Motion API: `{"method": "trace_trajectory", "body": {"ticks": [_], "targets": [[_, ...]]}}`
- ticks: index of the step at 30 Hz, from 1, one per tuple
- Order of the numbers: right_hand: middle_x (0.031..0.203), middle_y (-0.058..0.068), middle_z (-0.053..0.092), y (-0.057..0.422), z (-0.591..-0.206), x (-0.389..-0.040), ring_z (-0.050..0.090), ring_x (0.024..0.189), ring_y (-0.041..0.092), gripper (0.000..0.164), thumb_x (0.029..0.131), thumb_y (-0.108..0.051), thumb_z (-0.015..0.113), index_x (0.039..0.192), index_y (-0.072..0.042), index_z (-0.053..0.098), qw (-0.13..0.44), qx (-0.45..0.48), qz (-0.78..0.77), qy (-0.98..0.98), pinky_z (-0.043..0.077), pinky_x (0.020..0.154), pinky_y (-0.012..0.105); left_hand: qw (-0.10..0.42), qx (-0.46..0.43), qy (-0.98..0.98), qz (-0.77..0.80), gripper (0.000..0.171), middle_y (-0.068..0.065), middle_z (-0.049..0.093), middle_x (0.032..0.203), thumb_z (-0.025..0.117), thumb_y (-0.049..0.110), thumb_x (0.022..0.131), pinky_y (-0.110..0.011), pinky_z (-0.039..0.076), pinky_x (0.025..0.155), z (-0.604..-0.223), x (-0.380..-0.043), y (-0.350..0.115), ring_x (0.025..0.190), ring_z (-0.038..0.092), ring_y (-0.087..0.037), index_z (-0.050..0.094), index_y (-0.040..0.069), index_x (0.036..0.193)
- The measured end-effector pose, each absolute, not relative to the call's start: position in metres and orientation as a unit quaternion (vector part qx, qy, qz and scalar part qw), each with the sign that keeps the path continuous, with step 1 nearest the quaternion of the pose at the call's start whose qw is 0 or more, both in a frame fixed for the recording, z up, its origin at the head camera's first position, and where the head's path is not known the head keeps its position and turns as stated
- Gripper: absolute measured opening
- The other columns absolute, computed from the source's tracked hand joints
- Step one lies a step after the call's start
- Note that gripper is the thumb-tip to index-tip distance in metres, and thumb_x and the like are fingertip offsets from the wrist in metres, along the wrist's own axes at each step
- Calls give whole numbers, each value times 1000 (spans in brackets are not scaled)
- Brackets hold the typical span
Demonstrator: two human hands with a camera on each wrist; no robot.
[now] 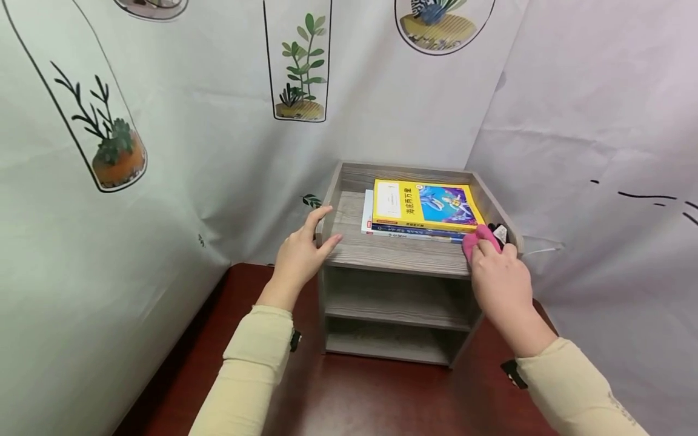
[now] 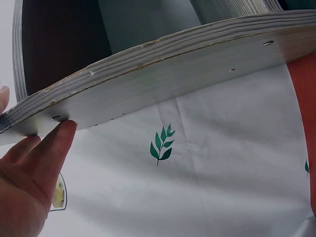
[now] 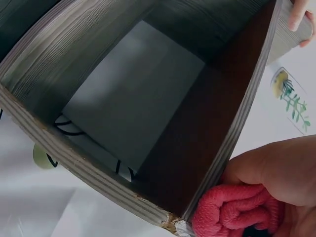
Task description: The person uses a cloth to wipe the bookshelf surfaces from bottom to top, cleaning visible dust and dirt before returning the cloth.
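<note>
A small grey wood-grain shelf unit [image 1: 349, 251] stands ahead, with raised sides around its top. My left hand [image 1: 299, 257] grips its left side panel, thumb inside and fingers against the outer face, as the left wrist view also shows. My right hand [image 1: 503, 281] holds a bunched pink cloth [image 3: 232, 210] at the top's front right corner. In the right wrist view the cloth touches the unit's front edge. A yellow book [image 1: 388, 200] lies on top of a few bluish books [image 1: 420, 232], just left and behind the cloth.
The unit stands on a dark red table [image 1: 371, 393]. Two lower compartments face me. A black object with a white label [image 1: 498, 232] sits by the right side panel. Printed white wall sheeting [image 1: 240, 139] surrounds the left, back and right.
</note>
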State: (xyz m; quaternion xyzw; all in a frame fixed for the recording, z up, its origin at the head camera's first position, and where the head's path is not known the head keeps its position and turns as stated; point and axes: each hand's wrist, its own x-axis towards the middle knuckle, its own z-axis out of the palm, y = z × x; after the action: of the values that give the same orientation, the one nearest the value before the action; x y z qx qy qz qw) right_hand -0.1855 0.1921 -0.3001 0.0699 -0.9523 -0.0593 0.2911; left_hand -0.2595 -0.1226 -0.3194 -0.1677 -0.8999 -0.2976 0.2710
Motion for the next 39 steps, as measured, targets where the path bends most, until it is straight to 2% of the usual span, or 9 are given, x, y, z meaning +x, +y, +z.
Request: {"method": "trace_trajectory", "body": {"ticks": [5, 8, 11, 15, 18, 22, 29, 34, 39], "targets": [[101, 20, 56, 191, -300, -185, 43, 67, 40, 31, 75, -1, 70, 103, 9, 62, 287, 59, -39, -955, 44, 46, 48, 253, -157, -906, -302, 63, -4, 41, 54, 61, 48, 85, -32, 29, 44, -319, -258, -122, 44, 36, -19, 32, 32, 139], [102, 19, 57, 192, -301, -186, 44, 67, 40, 31, 74, -3, 70, 102, 8, 63, 304, 66, -21, -950, 44, 46, 48, 223, -144, -909, -321, 72, -7, 50, 63, 59, 58, 80, -34, 35, 48, -318, -258, -122, 50, 44, -22, 27, 36, 141], [102, 20, 59, 193, -301, -185, 45, 67, 40, 31, 72, -3, 70, 101, 8, 64, 321, 77, -1, -944, 43, 47, 48, 176, -137, -904, -365, 87, -10, 62, 101, 61, 64, 74, -40, 46, 62, -319, -257, -124, 74, 60, -27, 13, 43, 144], [103, 20, 60, 193, -301, -183, 46, 69, 41, 31, 70, -2, 70, 99, 8, 64, 326, 81, 18, -942, 44, 50, 49, 86, -128, -894, -420, 112, -12, 40, 141, 71, 62, 65, -50, 43, 85, -335, -258, -129, 113, 53, -33, -6, 45, 144], [103, 19, 60, 191, -300, -183, 47, 70, 41, 32, 70, -3, 71, 99, 7, 65, 317, 76, 23, -945, 44, 52, 49, 34, -112, -903, -412, 123, -20, 40, 139, 75, 61, 61, -50, 40, 89, -350, -261, -130, 116, 50, -35, -9, 35, 147], [105, 20, 58, 189, -298, -184, 48, 73, 41, 35, 71, -8, 73, 102, 6, 64, 297, 66, 23, -952, 45, 56, 51, 36, -101, -915, -389, 113, -25, 48, 129, 75, 50, 69, -50, 42, 86, -355, -264, -126, 110, 53, -38, 1, 20, 149], [102, 21, 57, 178, -299, -187, 49, 76, 41, 38, 72, -13, 73, 104, 5, 64, 286, 65, 26, -956, 46, 59, 51, 46, -86, -934, -343, 62, -23, 56, 122, 44, 41, 94, -50, 44, 76, -356, -263, -126, 96, 60, -38, 22, 19, 148], [99, 22, 56, 165, -302, -190, 47, 73, 36, 42, 72, -16, 74, 106, 6, 65, 285, 68, 23, -956, 46, 57, 46, 64, -74, -940, -326, 56, -21, 62, 110, 43, 29, 93, -46, 43, 66, -358, -260, -123, 79, 61, -33, 29, 16, 146], [103, 21, 56, 156, -301, -192, 46, 75, 33, 48, 71, -19, 77, 110, 5, 64, 279, 61, 25, -958, 47, 59, 45, 85, -72, -944, -311, 54, -21, 63, 107, 43, 32, 94, -48, 44, 68, -359, -260, -119, 84, 63, -36, 34, 13, 143]]}}
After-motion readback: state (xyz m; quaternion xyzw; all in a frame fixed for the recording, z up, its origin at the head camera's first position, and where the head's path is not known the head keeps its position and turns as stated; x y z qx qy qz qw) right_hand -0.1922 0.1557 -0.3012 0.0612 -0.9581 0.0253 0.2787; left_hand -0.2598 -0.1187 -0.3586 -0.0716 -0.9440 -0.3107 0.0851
